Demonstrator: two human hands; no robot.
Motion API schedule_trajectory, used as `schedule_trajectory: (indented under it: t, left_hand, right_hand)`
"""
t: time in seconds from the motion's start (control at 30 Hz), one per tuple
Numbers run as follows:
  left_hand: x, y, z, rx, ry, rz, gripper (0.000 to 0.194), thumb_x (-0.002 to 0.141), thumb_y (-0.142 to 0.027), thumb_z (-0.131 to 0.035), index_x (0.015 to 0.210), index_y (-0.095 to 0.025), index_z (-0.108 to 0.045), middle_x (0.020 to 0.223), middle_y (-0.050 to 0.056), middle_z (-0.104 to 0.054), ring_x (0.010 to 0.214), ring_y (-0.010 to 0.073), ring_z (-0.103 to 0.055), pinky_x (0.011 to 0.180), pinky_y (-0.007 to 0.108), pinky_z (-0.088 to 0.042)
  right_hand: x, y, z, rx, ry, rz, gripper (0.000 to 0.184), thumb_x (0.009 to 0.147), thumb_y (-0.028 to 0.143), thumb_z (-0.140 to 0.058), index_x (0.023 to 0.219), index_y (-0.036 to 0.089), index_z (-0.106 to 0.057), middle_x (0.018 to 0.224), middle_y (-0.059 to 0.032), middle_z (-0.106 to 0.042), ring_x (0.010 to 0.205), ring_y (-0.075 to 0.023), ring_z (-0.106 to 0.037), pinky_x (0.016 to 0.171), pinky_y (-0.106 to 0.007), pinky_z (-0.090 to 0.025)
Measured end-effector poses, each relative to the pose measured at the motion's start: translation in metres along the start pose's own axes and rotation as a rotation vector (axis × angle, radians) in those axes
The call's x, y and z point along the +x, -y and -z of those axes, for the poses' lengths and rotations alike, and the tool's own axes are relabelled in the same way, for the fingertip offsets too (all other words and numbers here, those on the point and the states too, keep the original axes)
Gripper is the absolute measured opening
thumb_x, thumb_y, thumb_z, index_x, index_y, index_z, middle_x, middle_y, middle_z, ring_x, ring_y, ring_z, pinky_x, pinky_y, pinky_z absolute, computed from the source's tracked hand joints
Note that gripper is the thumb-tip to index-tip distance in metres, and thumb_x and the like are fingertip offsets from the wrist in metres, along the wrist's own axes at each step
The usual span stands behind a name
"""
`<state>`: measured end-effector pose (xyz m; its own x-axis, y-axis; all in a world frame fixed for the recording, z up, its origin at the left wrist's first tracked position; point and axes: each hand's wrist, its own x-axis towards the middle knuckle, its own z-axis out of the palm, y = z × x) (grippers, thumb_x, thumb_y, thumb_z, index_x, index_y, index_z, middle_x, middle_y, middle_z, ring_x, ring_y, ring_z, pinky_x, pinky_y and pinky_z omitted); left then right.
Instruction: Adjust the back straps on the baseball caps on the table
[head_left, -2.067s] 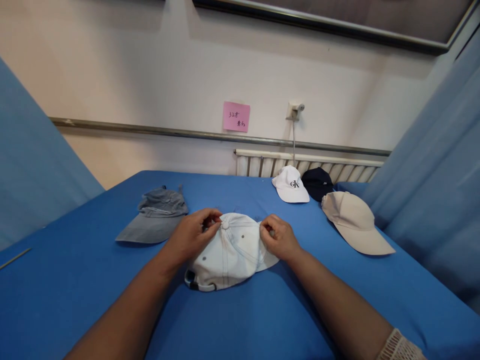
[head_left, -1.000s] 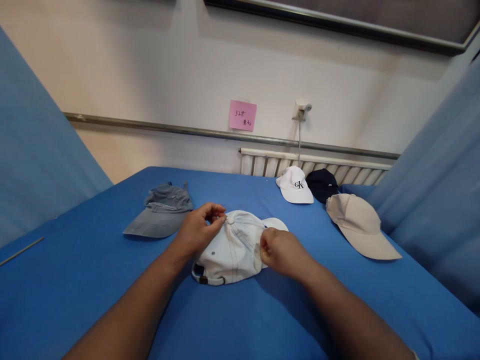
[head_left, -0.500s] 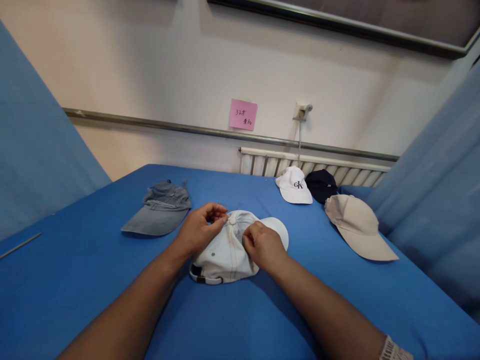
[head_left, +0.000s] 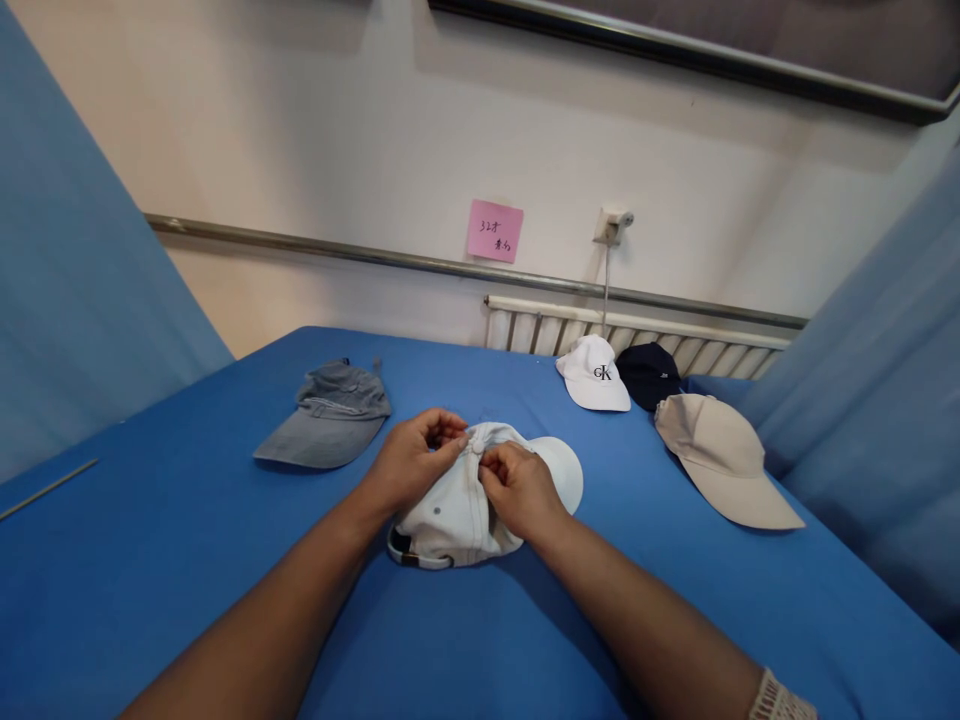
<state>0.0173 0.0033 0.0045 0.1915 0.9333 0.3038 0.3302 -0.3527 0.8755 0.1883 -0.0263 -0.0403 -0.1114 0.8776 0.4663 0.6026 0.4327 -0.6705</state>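
Observation:
A pale, nearly white baseball cap (head_left: 457, 515) lies on the blue-covered table in front of me. Its brim points right, and its back strap with a dark buckle faces the near left. My left hand (head_left: 420, 455) is at the left of the crown, fingers curled and thumb tip pressed against the cloth by the top button. From the right, my right hand (head_left: 525, 485) pinches the crown fabric close to that button. Both sets of fingertips are partly hidden. To the left sits a grey cap (head_left: 326, 415), its brim toward the near left.
A white cap with black letters (head_left: 596, 375), a navy cap (head_left: 649, 375) and a beige cap (head_left: 720, 455) lie at the right. A thin stick (head_left: 49, 488) rests at the far left. Behind the table (head_left: 187, 560) are a radiator (head_left: 540, 325) and a wall rail (head_left: 337, 252).
My right hand has shifted up along the crown toward the top button. My left hand stays at the crown. The whole view has moved slightly.

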Motion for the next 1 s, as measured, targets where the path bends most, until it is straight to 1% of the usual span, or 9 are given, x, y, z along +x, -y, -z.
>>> schedule_trajectory:
  t: [0.13, 0.3, 0.4, 0.47, 0.53, 0.6, 0.7, 0.83, 1.0]
  left_hand:
    - [0.000, 0.000, -0.001, -0.042, 0.016, 0.019, 0.028, 0.072, -0.038, -0.071, 0.088, -0.016, -0.067, 0.077, 0.003, -0.068, 0.070, 0.0164, -0.063, 0.064, 0.027, -0.050]
    - [-0.001, -0.003, -0.004, -0.097, 0.054, 0.079, 0.030, 0.070, -0.040, -0.072, 0.086, -0.016, -0.067, 0.076, 0.003, -0.069, 0.069, 0.0171, -0.064, 0.064, 0.029, -0.051]
    - [-0.002, -0.005, -0.004, -0.099, 0.058, 0.084, 0.030, 0.070, -0.040, -0.072, 0.087, -0.016, -0.067, 0.078, 0.003, -0.069, 0.071, 0.0175, -0.065, 0.067, 0.030, -0.052]
    - [-0.002, -0.004, -0.004, -0.078, 0.051, 0.067, 0.029, 0.072, -0.040, -0.071, 0.089, -0.016, -0.066, 0.080, 0.004, -0.070, 0.072, 0.0177, -0.065, 0.068, 0.030, -0.052]
    - [-0.003, -0.004, -0.002, -0.037, 0.028, 0.040, 0.029, 0.073, -0.040, -0.070, 0.089, -0.016, -0.066, 0.082, 0.004, -0.070, 0.074, 0.0179, -0.065, 0.068, 0.030, -0.052]
    - [-0.004, -0.005, -0.001, 0.007, 0.010, 0.014, 0.028, 0.074, -0.040, -0.069, 0.090, -0.017, -0.067, 0.082, 0.004, -0.071, 0.075, 0.0183, -0.065, 0.069, 0.030, -0.052]
    - [-0.005, -0.008, 0.000, 0.046, 0.001, -0.014, 0.027, 0.075, -0.040, -0.069, 0.091, -0.018, -0.067, 0.083, 0.004, -0.071, 0.076, 0.0186, -0.066, 0.070, 0.030, -0.052]
    - [-0.007, -0.009, -0.001, 0.070, -0.007, -0.038, 0.027, 0.076, -0.040, -0.068, 0.091, -0.018, -0.067, 0.082, 0.004, -0.071, 0.074, 0.0185, -0.065, 0.069, 0.030, -0.052]
    - [-0.008, -0.007, -0.001, 0.103, -0.035, -0.066, 0.028, 0.078, -0.041, -0.067, 0.094, -0.018, -0.067, 0.083, 0.004, -0.072, 0.076, 0.0196, -0.066, 0.072, 0.032, -0.052]
  right_hand:
    - [0.002, -0.003, -0.002, 0.143, -0.007, -0.054, 0.018, 0.079, 0.018, -0.064, 0.096, 0.021, -0.069, 0.088, -0.0027, -0.068, 0.074, -0.0159, -0.061, 0.068, -0.027, -0.048]
    - [0.006, -0.004, -0.014, 0.250, -0.018, -0.150, 0.004, 0.078, 0.022, -0.063, 0.081, 0.021, -0.066, 0.072, 0.0002, -0.066, 0.064, -0.0152, -0.060, 0.059, -0.025, -0.046]
    - [0.007, -0.003, -0.020, 0.316, -0.018, -0.210, 0.005, 0.079, 0.024, -0.059, 0.077, 0.021, -0.061, 0.064, 0.0022, -0.062, 0.056, -0.0143, -0.057, 0.053, -0.024, -0.043]
    - [0.006, -0.001, -0.018, 0.278, -0.029, -0.208, 0.005, 0.080, 0.025, -0.057, 0.078, 0.021, -0.059, 0.063, 0.0024, -0.060, 0.056, -0.0146, -0.056, 0.052, -0.025, -0.042]
    - [0.005, 0.004, -0.010, 0.155, -0.059, -0.144, 0.003, 0.079, 0.023, -0.056, 0.080, 0.021, -0.057, 0.068, 0.0011, -0.060, 0.060, -0.0155, -0.057, 0.057, -0.026, -0.044]
    - [0.003, 0.010, 0.002, -0.006, -0.090, -0.033, 0.002, 0.078, 0.020, -0.055, 0.080, 0.020, -0.055, 0.076, -0.0015, -0.061, 0.069, -0.0173, -0.058, 0.066, -0.029, -0.045]
    - [0.000, 0.018, 0.019, -0.162, -0.084, 0.081, 0.005, 0.081, 0.020, -0.054, 0.086, 0.020, -0.055, 0.083, -0.0046, -0.063, 0.077, -0.0200, -0.060, 0.072, -0.032, -0.045]
    - [-0.002, 0.020, 0.032, -0.171, -0.034, 0.136, 0.014, 0.089, 0.022, -0.050, 0.102, 0.019, -0.054, 0.083, -0.0039, -0.065, 0.070, -0.0179, -0.061, 0.066, -0.030, -0.045]
    - [-0.001, 0.012, 0.037, -0.172, -0.120, 0.268, 0.015, 0.094, 0.027, -0.050, 0.104, 0.018, -0.056, 0.088, -0.0067, -0.063, 0.077, -0.0183, -0.061, 0.070, -0.030, -0.048]
